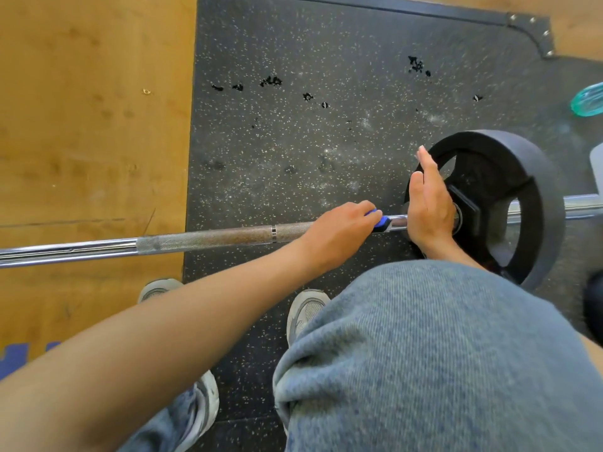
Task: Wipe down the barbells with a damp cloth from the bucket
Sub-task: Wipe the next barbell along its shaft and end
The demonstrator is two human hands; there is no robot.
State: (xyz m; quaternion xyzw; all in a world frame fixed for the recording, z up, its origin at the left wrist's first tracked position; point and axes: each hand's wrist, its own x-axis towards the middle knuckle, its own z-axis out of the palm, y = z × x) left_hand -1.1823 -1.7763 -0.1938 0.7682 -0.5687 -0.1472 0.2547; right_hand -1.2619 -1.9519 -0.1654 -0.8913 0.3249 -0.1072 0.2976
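Chrome barbell [202, 239] on speckled mat [293, 141], left hand [339, 231] gripping blue cloth [380, 220] around bar, right hand [427, 203] flat, fingers straight, against black plate [522, 203]

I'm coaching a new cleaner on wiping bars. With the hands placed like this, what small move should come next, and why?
Probably slide the left hand, which grips the blue cloth around the bar, leftward along the knurled shaft. The cloth sits right beside the plate, which the right hand steadies with straight fingers.

Barbell [208, 238]: glossy chrome at left, rough knurled w/ rusty tint mid. Weight plate [509, 190]: matt black. Mat [326, 125]: speckled rubber, scuffed. Floor [91, 125] left: smooth wood. Trousers [440, 353]: ribbed denim-like cloth.
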